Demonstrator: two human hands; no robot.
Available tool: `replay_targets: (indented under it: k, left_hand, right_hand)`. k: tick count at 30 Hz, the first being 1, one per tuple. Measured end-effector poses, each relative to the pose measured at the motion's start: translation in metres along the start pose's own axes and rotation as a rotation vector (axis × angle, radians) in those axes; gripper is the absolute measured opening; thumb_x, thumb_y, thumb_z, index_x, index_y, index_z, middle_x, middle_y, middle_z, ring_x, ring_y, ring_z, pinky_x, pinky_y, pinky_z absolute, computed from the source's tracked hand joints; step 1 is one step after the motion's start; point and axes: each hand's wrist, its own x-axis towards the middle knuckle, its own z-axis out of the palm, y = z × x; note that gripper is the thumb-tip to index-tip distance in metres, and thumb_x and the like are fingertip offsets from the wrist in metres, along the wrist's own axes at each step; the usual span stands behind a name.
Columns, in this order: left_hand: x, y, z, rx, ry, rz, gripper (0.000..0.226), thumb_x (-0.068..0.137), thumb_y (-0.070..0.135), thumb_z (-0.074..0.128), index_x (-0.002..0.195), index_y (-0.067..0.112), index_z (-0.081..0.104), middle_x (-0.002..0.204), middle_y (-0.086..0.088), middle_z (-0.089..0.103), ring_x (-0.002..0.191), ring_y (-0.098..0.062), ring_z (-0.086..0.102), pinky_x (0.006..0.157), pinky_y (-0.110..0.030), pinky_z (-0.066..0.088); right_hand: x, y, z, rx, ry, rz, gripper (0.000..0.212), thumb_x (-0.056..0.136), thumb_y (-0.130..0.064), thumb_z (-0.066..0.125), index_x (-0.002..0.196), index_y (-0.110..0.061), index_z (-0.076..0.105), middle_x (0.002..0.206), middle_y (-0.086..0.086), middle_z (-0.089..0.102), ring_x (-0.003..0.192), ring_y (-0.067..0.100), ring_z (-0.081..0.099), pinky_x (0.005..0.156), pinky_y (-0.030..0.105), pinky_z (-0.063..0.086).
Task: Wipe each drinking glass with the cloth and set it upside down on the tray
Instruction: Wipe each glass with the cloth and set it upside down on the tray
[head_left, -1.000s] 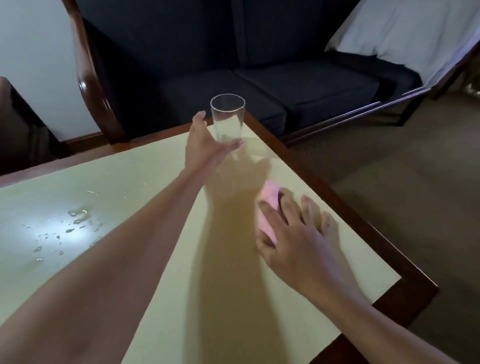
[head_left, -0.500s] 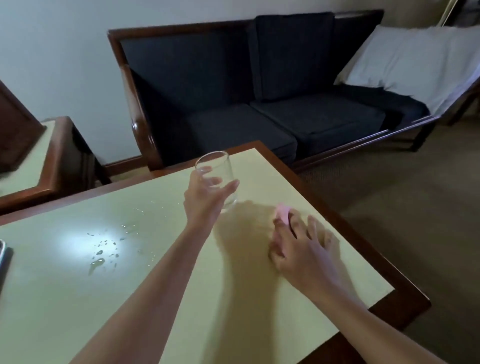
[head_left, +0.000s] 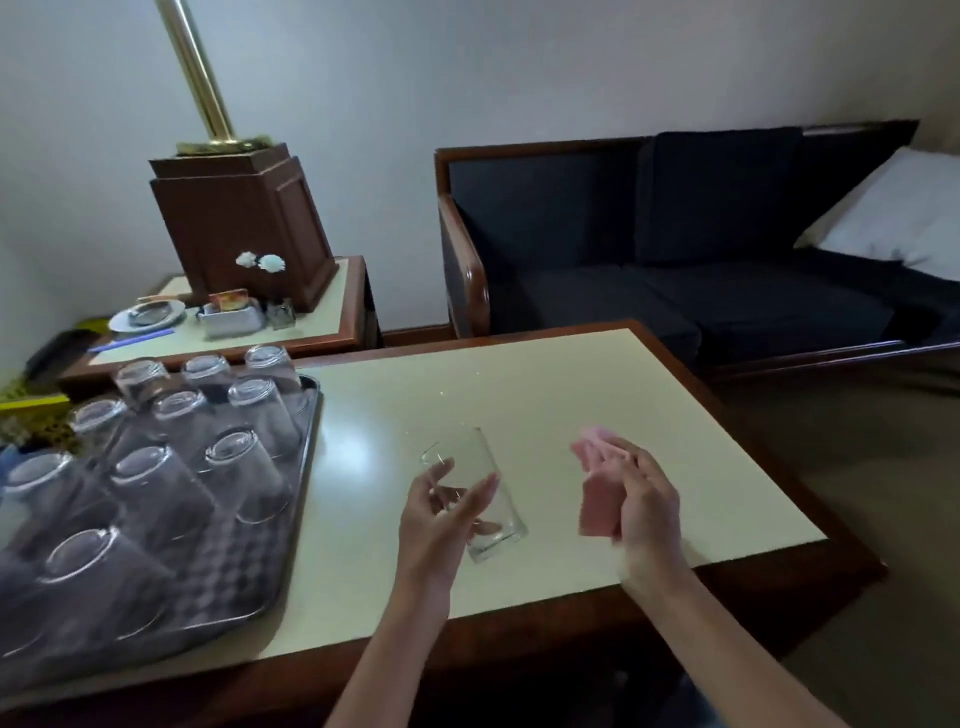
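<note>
The left hand (head_left: 441, 525) is wrapped round a clear drinking glass (head_left: 475, 457), thumb on one side of the wall and fingers on the other. It holds the glass tilted just above the pale worktop (head_left: 519, 389), with what looks like the thick base toward the person. The right hand (head_left: 649, 504) is clenched on a bunched pink cloth (head_left: 600, 512), just beside the glass but not touching it, so the wiping seems about to begin. On the left of the worktop the tray (head_left: 306, 441) carries rows of upturned glasses (head_left: 234, 467), leaving little room. The glass is probably light and stiff but brittle, and its smooth wall would be slippery if damp. A firm hold round the middle of the wall, not the thin rim, seems safest while the cloth works inside. The cloth is soft and limp, so it should be pushed in with the fingers. Setting the glass down calls for care not to knock its neighbours.
</note>
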Motion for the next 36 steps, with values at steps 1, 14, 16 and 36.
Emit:
replay_targets:
  k: [1, 14, 16, 36]
  left_hand:
    - [-0.012, -0.004, -0.004, -0.014, 0.001, 0.005, 0.080, 0.060, 0.038, 0.087, 0.130, 0.026, 0.049, 0.111, -0.021, 0.068, 0.058, -0.013, 0.072, 0.061, -0.023, 0.053]
    - [-0.075, -0.022, -0.017, -0.175, -0.014, 0.034, 0.061, 0.090, 0.061, 0.060, 0.146, 0.047, 0.038, 0.131, 0.021, 0.063, 0.095, -0.002, 0.072, 0.073, -0.026, 0.054]
    - [-0.074, -0.022, -0.020, -0.196, -0.022, 0.025, 0.073, 0.078, 0.074, 0.062, 0.143, 0.047, 0.045, 0.137, 0.018, 0.061, 0.103, 0.002, 0.070, 0.080, -0.028, 0.053]
    - [-0.072, -0.024, -0.024, -0.042, 0.053, 0.212, 0.070, 0.080, 0.054, 0.069, 0.138, 0.067, 0.034, 0.107, -0.009, 0.066, 0.089, -0.014, 0.072, 0.064, -0.016, 0.054]
  right_hand:
    - [-0.020, -0.001, 0.007, 0.058, -0.063, 0.004, 0.024, 0.099, -0.020, 0.057, 0.113, -0.036, 0.069, 0.113, -0.011, 0.074, 0.108, 0.016, 0.068, 0.086, 0.034, 0.054]
    - [-0.135, 0.025, 0.057, -0.144, -0.568, -0.414, 0.050, 0.104, -0.028, 0.035, 0.149, -0.050, 0.034, 0.162, -0.023, 0.026, 0.152, 0.005, 0.022, 0.123, 0.050, 0.027]
    - [-0.138, 0.031, 0.059, -0.195, -0.529, -0.487, 0.051, 0.104, -0.024, 0.037, 0.146, -0.052, 0.034, 0.162, -0.023, 0.025, 0.153, 0.006, 0.018, 0.124, 0.049, 0.024]
    - [-0.133, 0.024, 0.079, 0.055, -0.388, -0.192, 0.049, 0.102, -0.037, 0.035, 0.149, -0.051, 0.032, 0.154, -0.013, 0.044, 0.122, 0.017, 0.064, 0.092, 0.040, 0.059]
